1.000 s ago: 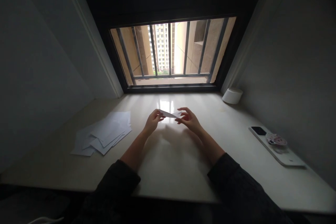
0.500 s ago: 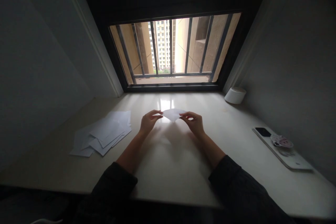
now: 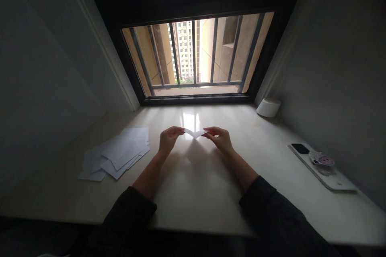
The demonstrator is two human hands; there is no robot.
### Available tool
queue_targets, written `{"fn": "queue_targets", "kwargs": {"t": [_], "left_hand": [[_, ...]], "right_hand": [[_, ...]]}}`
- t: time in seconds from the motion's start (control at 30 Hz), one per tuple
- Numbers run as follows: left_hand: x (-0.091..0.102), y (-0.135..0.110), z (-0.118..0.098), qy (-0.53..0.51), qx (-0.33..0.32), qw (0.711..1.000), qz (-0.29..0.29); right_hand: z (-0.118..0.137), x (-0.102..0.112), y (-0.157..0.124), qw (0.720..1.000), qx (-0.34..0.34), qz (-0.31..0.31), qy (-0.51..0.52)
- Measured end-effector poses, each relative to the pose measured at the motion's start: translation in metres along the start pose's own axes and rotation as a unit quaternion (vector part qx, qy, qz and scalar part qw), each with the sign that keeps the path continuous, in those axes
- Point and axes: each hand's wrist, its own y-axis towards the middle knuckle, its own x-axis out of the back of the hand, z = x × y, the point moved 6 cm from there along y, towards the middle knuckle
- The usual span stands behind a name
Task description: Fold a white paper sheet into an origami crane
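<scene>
A small piece of white paper (image 3: 195, 133) is held up over the pale sill, bent into a shallow V with its low point in the middle. Its left end is pinched between the thumb and fingers of my left hand (image 3: 169, 138). At the opposite end, my right hand (image 3: 219, 138) grips the paper the same way. Beneath it, a shadow falls on the glossy surface. To the left of my left hand lies a loose, overlapping stack of white paper sheets (image 3: 120, 150).
The pale windowsill (image 3: 196, 192) runs up to a dark-framed window (image 3: 193, 99) with bars outside. A white cylindrical object (image 3: 268, 108) stands at the back right by the wall. Along the right side lies a phone (image 3: 321, 170) with a cartoon grip on its back.
The paper has gone from a fan-like shape facing me to a thin, bent V. Both hands still pinch its ends and have shifted slightly. The whole view has moved a little.
</scene>
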Motion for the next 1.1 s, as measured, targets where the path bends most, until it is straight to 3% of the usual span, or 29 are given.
{"fn": "queue_targets", "kwargs": {"t": [0.2,0.53,0.77,0.9,1.1], "left_hand": [[0.002,0.0,0.0,-0.021,0.016,1.0,-0.005],[0.001,0.001,0.002,-0.075,0.038,0.996,0.018],[0.007,0.006,0.008,-0.151,0.104,0.983,0.02],[0.005,0.004,0.012,-0.159,0.133,0.978,0.017],[-0.003,-0.003,0.017,-0.197,0.149,0.969,-0.032]], "right_hand": [[-0.018,-0.003,0.006,0.992,-0.049,0.017,0.115],[-0.021,-0.001,0.007,0.99,-0.064,0.023,0.126],[-0.022,0.004,0.011,0.988,-0.075,0.027,0.134],[-0.02,0.004,0.01,0.988,-0.08,0.017,0.134],[-0.017,0.004,0.007,0.986,-0.082,-0.041,0.141]]}}
